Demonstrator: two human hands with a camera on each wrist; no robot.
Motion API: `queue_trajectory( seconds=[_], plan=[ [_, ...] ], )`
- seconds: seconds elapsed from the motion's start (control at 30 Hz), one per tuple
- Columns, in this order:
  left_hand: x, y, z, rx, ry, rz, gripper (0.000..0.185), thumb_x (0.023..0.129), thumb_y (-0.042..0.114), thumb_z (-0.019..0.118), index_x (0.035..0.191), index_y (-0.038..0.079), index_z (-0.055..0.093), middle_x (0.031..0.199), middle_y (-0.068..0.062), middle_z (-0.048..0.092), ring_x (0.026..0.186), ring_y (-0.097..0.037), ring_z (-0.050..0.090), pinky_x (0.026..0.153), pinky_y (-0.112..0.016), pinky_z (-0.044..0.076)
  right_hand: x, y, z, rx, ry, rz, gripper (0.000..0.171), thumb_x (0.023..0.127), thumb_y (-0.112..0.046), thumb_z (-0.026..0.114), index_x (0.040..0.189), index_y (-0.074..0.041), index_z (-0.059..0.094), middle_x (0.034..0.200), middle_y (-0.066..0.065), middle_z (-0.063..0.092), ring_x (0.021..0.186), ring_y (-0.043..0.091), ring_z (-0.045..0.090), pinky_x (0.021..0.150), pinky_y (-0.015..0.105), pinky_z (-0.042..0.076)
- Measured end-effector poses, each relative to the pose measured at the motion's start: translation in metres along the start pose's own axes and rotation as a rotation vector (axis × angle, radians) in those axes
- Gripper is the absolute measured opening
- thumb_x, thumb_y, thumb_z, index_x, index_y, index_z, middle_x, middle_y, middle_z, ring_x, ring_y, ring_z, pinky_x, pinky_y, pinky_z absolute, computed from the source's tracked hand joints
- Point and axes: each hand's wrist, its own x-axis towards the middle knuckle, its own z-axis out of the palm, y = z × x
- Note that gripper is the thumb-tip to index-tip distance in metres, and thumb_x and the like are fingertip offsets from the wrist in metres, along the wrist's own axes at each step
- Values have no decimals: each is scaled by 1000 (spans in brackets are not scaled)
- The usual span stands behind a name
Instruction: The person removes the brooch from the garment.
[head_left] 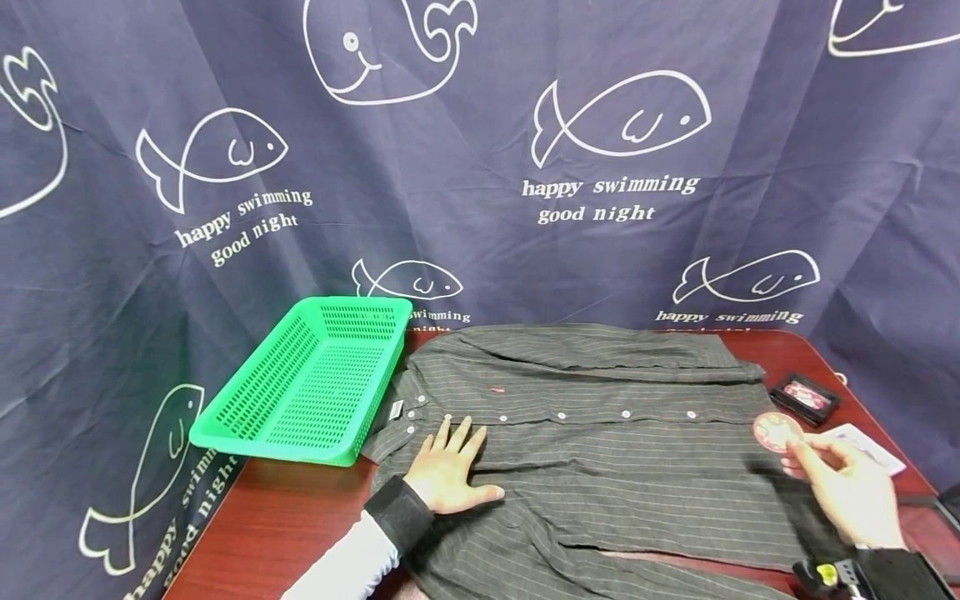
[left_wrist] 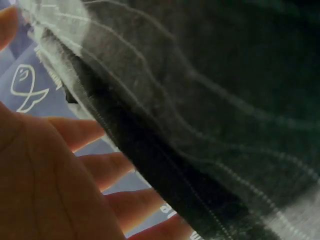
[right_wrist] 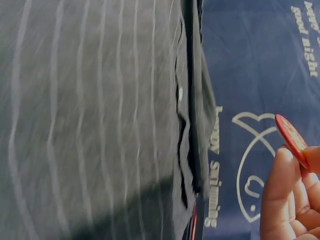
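The dark striped shirt (head_left: pixel 592 433) lies spread flat across the reddish worktop (head_left: pixel 292 517), long axis running left-right: collar end by the green basket (head_left: pixel 315 379), hem end toward the person's right, button row running along that same line. Left hand (head_left: pixel 447 471) rests flat on the cloth near the collar, fingers straight & spread, palm down, prob. pinning the fabric so it stays smooth. Right hand (head_left: pixel 847 487) hovers over the hem end and pinches a small round badge (head_left: pixel 776 431) betw. thumb and fingertips; from the head view its pale face shows, while the right wrist view catches it edge-on, red rim (right_wrist: pixel 292 140) above the fingers (right_wrist: pixel 280 195), held clear of the cloth. Basket sits at the worktop's far left corner, touching the collar edge or v. close, can't tell which. A small dark tray (head_left: pixel 805 397) w/ something red inside and a white card (head_left: pixel 862 442) lie past the hem, near the right hand. Navy fish-print cloth (head_left: pixel 480 167) hangs behind.
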Motion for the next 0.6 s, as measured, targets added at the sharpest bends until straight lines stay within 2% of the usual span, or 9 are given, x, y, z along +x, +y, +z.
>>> queue_trajectory(
  seconds=[0.2,0.27,0.37,0.43,0.5,0.6],
  plan=[
    [1,0,4,39,-69,-17,92,78,70,61,150,17,39,158,-12,34,144,-44,30,108,-61,35,-4,19,-17,87,56,107,40,97,-12,57,78,-48,55,61,-37,57,51,-11,60,49,10,48],
    [2,0,6,43,-96,-30,92,78,70,61,151,19,38,159,-11,33,145,-44,29,109,-60,34,-3,30,-24,153,59,114,43,98,-9,54,79,-48,56,61,-35,59,52,-11,61,49,10,48],
    [2,0,7,43,-122,-47,92,78,70,61,152,20,37,160,-10,31,145,-43,28,109,-60,34,-3,54,-32,425,65,74,44,98,0,50,81,-39,65,63,-25,67,54,-7,64,49,11,49],
    [1,0,7,40,-129,-54,92,78,70,61,152,20,36,160,-10,30,146,-42,28,109,-60,34,-3,69,-36,628,60,23,45,96,8,47,83,-28,70,65,-15,71,55,-3,67,50,12,51],
    [1,0,6,34,-127,-55,92,78,69,63,152,19,37,160,-10,31,146,-43,28,109,-60,34,-7,75,-40,804,51,-4,45,95,12,44,83,-20,73,66,-8,73,55,0,68,50,13,51],
    [0,2,4,26,-126,-57,92,79,68,63,152,19,37,160,-11,31,145,-43,28,109,-61,34,-16,65,-48,778,52,17,52,97,10,39,79,-24,74,64,-13,71,53,-4,66,48,10,49]
  ],
)
